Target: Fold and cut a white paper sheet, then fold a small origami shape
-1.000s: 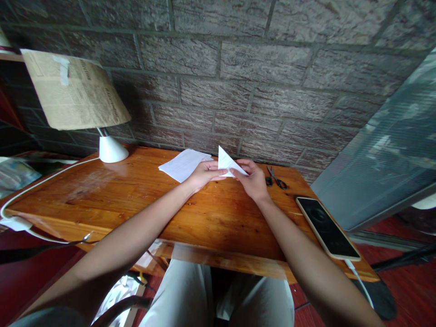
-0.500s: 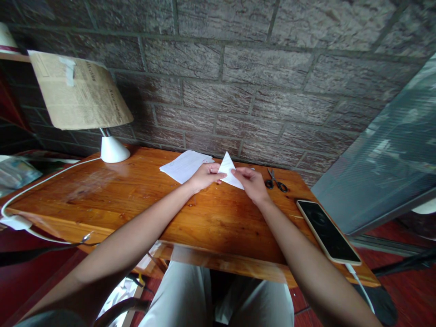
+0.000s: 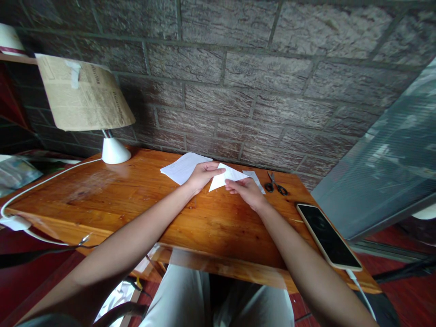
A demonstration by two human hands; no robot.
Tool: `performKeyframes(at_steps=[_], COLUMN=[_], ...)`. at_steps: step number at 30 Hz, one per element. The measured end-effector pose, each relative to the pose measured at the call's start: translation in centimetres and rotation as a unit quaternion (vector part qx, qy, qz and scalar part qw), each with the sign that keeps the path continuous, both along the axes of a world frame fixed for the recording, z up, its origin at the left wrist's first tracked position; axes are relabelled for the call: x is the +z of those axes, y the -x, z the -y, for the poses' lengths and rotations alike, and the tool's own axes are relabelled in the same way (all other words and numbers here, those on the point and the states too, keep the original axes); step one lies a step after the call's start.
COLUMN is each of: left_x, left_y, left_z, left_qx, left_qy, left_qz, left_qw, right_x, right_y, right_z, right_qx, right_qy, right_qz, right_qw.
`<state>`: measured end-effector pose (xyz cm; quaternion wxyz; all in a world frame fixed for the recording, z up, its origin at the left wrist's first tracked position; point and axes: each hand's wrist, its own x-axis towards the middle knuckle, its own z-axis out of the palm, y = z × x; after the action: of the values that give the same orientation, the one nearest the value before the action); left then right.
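A small white piece of folded paper (image 3: 223, 176), roughly triangular, is held between both hands just above the wooden table. My left hand (image 3: 201, 176) pinches its upper left edge, thumb on top. With thumb and fingers, my right hand (image 3: 248, 190) grips its lower right side. Behind my left hand lies a stack of white paper sheets (image 3: 182, 168). Partly hidden behind my right hand is another white paper piece (image 3: 256, 179). Black-handled scissors (image 3: 276, 185) rest to the right of it, blades pointing toward the wall.
A lamp (image 3: 116, 150) with a newsprint shade stands at the table's back left, its white cable (image 3: 44, 182) running over the left edge. A phone (image 3: 327, 236) with a charging cable lies at the right edge. The brick wall (image 3: 218, 91) rises behind the wooden table (image 3: 218, 231).
The folded paper has turned between my hands; its point no longer faces up toward the wall but down and left. My right hand has shifted slightly lower, uncovering the paper piece behind it.
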<state>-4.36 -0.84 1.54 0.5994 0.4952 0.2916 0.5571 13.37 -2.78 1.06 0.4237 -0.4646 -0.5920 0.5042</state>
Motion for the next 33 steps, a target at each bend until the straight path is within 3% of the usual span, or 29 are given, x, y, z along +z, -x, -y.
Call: performKeyframes(at_steps=[9,25,33], left_x=[0.12,0.29,0.43], left_y=[0.11,0.29,0.11], left_z=[0.05,0.09,0.12], left_qx=[-0.039,-0.077,-0.038], left_qy=[0.064,0.064,0.046], left_qz=[0.022,0.031,0.031], left_qw=[0.997,0.994,0.998], right_x=[0.18,-0.28,-0.03], right_y=[0.34,0.53,0.96], right_z=[0.15,-0.03,0.41], right_qx=[-0.030,-0.047,-0.047], right_qy=[-0.001,0.013,0.009], right_qz=[-0.059,-0.116,-0.130], right_qw=[0.998,0.992,0.990])
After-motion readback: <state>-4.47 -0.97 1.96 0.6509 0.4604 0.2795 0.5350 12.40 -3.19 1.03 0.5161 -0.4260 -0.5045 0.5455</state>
